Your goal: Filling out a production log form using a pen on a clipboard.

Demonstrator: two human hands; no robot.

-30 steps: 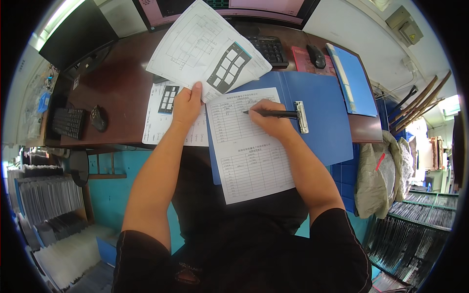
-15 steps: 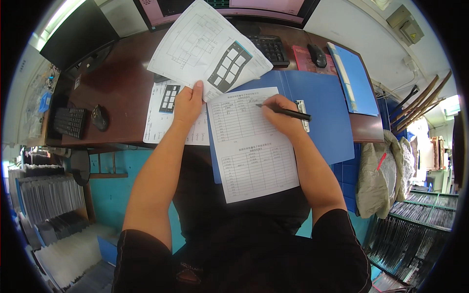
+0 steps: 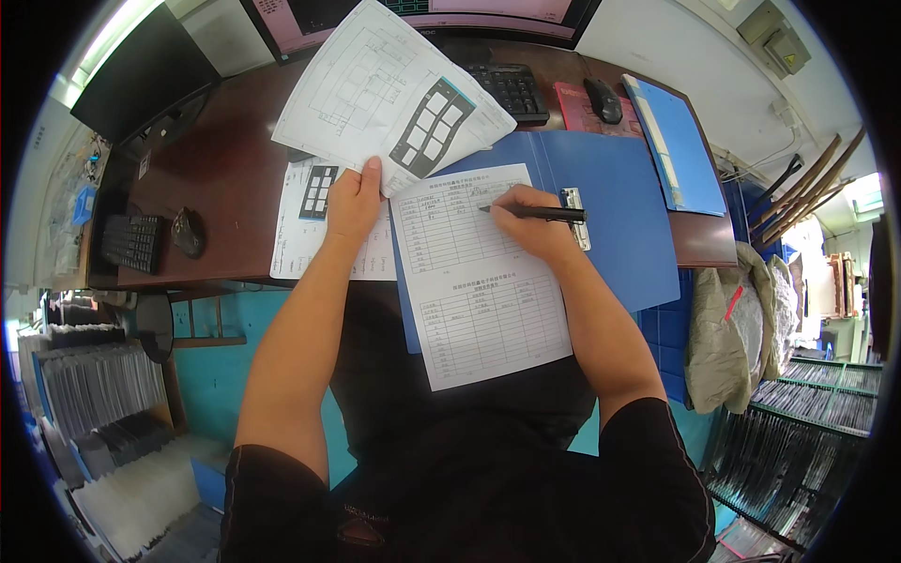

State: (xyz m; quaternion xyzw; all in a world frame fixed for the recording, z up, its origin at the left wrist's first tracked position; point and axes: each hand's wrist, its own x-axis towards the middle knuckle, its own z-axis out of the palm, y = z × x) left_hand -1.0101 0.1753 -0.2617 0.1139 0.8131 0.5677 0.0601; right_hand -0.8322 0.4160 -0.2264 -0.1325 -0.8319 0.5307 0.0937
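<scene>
Black pen (image 3: 554, 214), gripped between the thumb and fingers of the right hand (image 3: 527, 225), over the upper half of a printed form (image 3: 488, 324). The pen's long axis runs across the view, almost level; its tip points left, toward the middle of the form's upper table, and its blunt end points right, crossing in front of a metal clip (image 3: 578, 240). Whether the tip touches the paper cannot be told.

The form is a white sheet with two tables, one above the other. Its long axis runs from the far side toward the person, with the far end leaning slightly left. It lies on an open blue folder (image 3: 619, 267), and its near end hangs past the folder over the person's lap. A few handwritten marks show in the top rows; the lower table's rows look mostly blank.

The left hand (image 3: 355, 206) pinches the near corner of a drawing sheet (image 3: 347, 70), thumb on top, the fingers partly hidden. This sheet slants up and away, showing line drawings and a dark panel with six white squares. Beneath it, a handwritten page (image 3: 293, 246) lies on the brown desk (image 3: 230, 131). Beyond the folder are a black keyboard (image 3: 514, 92) and a black mouse (image 3: 603, 101).
</scene>
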